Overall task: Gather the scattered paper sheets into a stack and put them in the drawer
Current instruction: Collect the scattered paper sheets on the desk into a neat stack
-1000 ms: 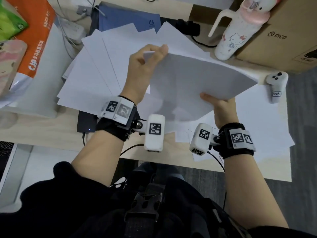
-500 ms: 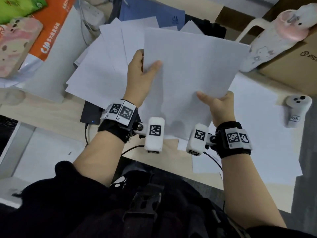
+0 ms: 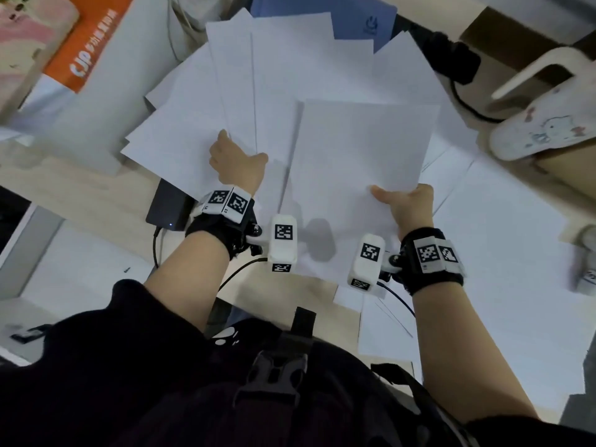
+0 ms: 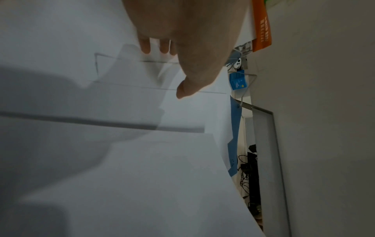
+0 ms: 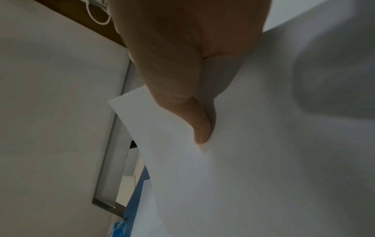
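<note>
Held just above the desk is a small stack of white paper sheets (image 3: 364,156). My right hand (image 3: 387,195) pinches its near right corner, thumb (image 5: 201,128) on top of the sheets (image 5: 253,160) and fingers hidden underneath. My left hand (image 3: 237,162) is off that stack and lies to its left on the fanned loose sheets (image 3: 180,140). In the left wrist view its fingers (image 4: 146,46) look straight, with the thumb spread over the sheets (image 4: 101,144). More loose sheets (image 3: 500,253) lie on the right of the desk. No drawer is visible.
A blue folder (image 3: 322,11) and a black adapter with cable (image 3: 451,59) lie at the back. A cartoon-cat bottle (image 3: 541,130) stands right, an orange-white package (image 3: 90,50) left. A black device (image 3: 167,204) sits at the desk's near edge, a white controller (image 3: 587,266) far right.
My left hand let go of the held stack's left edge and dropped onto the fanned sheets on the left. The stack, now held by the right hand alone, came down flatter over the desk.
</note>
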### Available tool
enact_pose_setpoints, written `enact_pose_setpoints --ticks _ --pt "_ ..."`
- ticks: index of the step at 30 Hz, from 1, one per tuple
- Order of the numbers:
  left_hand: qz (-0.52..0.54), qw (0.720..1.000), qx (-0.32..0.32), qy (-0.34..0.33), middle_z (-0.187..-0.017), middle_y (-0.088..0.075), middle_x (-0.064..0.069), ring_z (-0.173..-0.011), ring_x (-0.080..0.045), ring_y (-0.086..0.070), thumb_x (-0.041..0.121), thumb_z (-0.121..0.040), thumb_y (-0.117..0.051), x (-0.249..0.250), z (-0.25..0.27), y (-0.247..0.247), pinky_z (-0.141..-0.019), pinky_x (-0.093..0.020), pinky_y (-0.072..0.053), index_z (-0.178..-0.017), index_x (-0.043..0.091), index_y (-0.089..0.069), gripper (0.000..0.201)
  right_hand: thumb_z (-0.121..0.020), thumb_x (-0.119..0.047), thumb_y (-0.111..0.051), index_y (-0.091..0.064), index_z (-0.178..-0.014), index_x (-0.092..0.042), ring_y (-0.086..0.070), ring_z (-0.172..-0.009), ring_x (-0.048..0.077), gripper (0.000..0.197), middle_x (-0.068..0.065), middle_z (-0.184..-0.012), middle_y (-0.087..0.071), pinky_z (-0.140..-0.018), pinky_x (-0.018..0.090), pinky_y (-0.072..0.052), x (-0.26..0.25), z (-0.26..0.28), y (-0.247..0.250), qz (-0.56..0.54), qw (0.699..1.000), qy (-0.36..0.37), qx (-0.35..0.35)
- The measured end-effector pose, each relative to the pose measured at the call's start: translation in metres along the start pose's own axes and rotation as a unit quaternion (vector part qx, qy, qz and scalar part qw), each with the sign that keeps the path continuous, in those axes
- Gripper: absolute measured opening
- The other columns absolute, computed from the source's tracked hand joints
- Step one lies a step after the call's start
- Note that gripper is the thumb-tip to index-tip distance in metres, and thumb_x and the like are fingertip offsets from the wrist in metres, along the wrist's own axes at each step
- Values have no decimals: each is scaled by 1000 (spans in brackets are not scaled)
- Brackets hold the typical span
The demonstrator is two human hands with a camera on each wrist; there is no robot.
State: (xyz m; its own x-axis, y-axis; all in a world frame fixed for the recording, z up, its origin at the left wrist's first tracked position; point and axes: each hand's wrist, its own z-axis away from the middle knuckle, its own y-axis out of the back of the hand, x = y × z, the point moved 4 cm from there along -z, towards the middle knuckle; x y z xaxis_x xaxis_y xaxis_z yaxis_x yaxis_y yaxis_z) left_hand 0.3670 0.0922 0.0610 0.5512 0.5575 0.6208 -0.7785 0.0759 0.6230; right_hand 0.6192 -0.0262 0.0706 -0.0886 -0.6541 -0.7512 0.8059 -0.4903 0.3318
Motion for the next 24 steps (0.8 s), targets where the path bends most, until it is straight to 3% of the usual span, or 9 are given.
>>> enact_pose_setpoints --ticks 4,6,9,12,15,16,18,21,24 --pt "28 999 12 22 -139 -40 -9 -129 -27 -35 15 -74 -70 -1 -17 1 -100 -34 -36 -141 10 -27 80 -65 -10 -85 -67 -93 6 -67 -86 30 37 17 -94 -70 -82 46 -57 4 -13 -5 15 999 -23 41" --pt "90 995 9 37 -119 -52 -4 -116 -25 -48 10 -73 -71 -2 -20 1 -98 -35 -43 -138 10 -32 76 -65 -11 -84 -66 -97 7 -67 -89 30 41 15 -96 -69 -82 41 -57 9 -17 -7 16 998 -35 57" --pt "150 988 -18 31 -89 -55 4 -91 -21 -59 13 -70 -73 4 -23 -1 -92 -38 -50 -121 9 -47 58 -67 -11 -83 -64 -91 4 -64 -82 26 34 13 -90 -66 -78 39 -55 14 -20 -10 30 996 -46 76" --pt "154 984 -87 -26 -102 -67 -4 -97 -24 -65 28 -63 -72 12 -26 -9 -89 -45 -53 -103 12 -60 45 -68 -11 -82 -65 -90 2 -62 -80 25 30 12 -88 -65 -77 41 -55 19 -21 -12 37 994 -53 89" --pt "152 978 -130 -56 -101 -67 -5 -98 -25 -65 13 -74 -70 17 -26 -15 -91 -47 -53 -89 19 -59 20 -69 -11 -81 -66 -92 4 -61 -80 24 31 12 -88 -64 -76 39 -54 23 -20 -11 35 993 -56 96" --pt "149 977 -136 -62 -101 -66 -6 -99 -27 -65 7 -77 -68 19 -26 -16 -92 -47 -52 -86 22 -57 21 -70 -11 -80 -65 -92 3 -61 -80 24 30 11 -88 -64 -74 36 -53 24 -19 -10 35 993 -57 100" --pt "151 975 -147 -76 -101 -64 -6 -99 -27 -64 0 -79 -64 21 -25 -18 -92 -45 -52 -89 20 -54 25 -72 -11 -79 -64 -89 -3 -59 -77 22 24 9 -87 -63 -67 30 -50 25 -15 -8 29 992 -56 108" --pt "164 967 -163 -109 -102 -62 -1 -93 -16 -61 -7 -82 -57 27 -20 -15 -88 -31 -53 -103 16 -54 32 -74 -11 -76 -64 -85 -7 -58 -68 17 17 5 -81 -63 -52 19 -48 22 -3 -5 5 993 -40 109" --pt "161 960 -183 -138 -102 -62 1 -93 -13 -59 -9 -84 -53 29 -16 -7 -88 -25 -51 -104 18 -55 34 -76 -11 -73 -66 -85 -6 -56 -50 5 12 -1 -69 -61 -47 16 -45 18 12 -3 -43 994 -16 96"
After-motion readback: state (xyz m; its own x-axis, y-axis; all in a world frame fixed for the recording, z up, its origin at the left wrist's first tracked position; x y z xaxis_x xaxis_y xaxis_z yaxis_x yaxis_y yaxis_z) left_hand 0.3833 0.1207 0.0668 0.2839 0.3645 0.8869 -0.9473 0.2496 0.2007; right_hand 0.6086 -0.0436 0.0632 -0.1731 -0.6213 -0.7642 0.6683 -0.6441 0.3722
